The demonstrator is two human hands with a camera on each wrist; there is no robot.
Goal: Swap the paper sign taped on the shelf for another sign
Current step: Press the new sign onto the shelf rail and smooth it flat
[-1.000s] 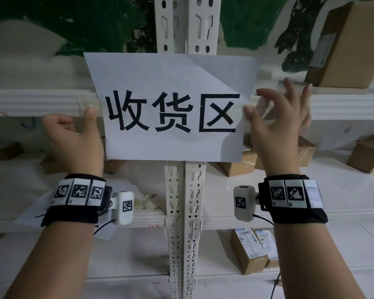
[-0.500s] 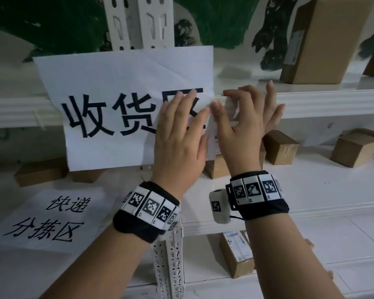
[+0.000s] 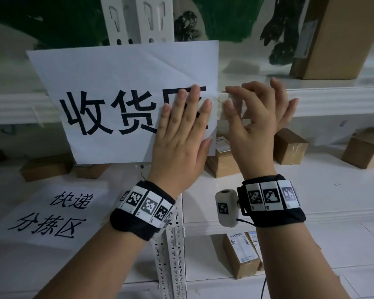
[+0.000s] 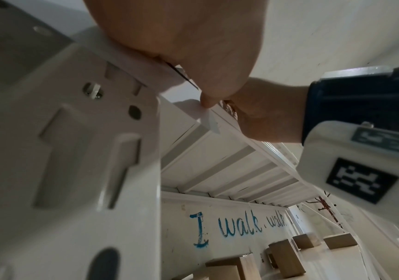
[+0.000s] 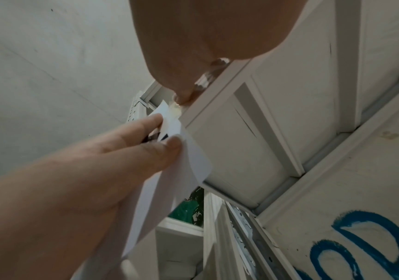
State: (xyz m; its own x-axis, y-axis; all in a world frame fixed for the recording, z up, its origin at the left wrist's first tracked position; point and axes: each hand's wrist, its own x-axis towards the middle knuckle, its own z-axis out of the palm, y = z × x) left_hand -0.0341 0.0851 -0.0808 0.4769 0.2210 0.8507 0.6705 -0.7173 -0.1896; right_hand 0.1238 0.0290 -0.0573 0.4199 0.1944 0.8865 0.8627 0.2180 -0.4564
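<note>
Head view. Printed sign (image 3: pixel 125 100) lies against the front rail of the shelf (image 3: pixel 333 100), covering the upright post. Left hand (image 3: pixel 181 134) is flat on the sign's right part, fingers straight, pressing the paper to the rail. Right hand (image 3: pixel 255 117) is at the sign's right edge, thumb and forefinger on a piece of clear tape (image 3: pixel 221 102) that bridges paper and rail; the other fingers are spread and free. Judgement: the step is fixing the right edge. To do it well, keep the left palm still so the sheet cannot creep, then rub the tape outward from paper to rail so it lies without a bubble. Count: two signs, the printed one up and one handwritten sign (image 3: pixel 52 214) lying on the lower shelf board; about eight cardboard boxes; two wrist bands.

Left wrist view. Palm (image 4: pixel 181 37) sits on the sheet over the post; the right thumb meets the paper edge at the rail. Four boxes along the far wall.

Right wrist view. Thumb tip (image 5: pixel 181 98) presses glossy tape onto the rail lip; two left fingertips (image 5: pixel 169 147) hold the curling paper corner. One tape piece visible.
</note>
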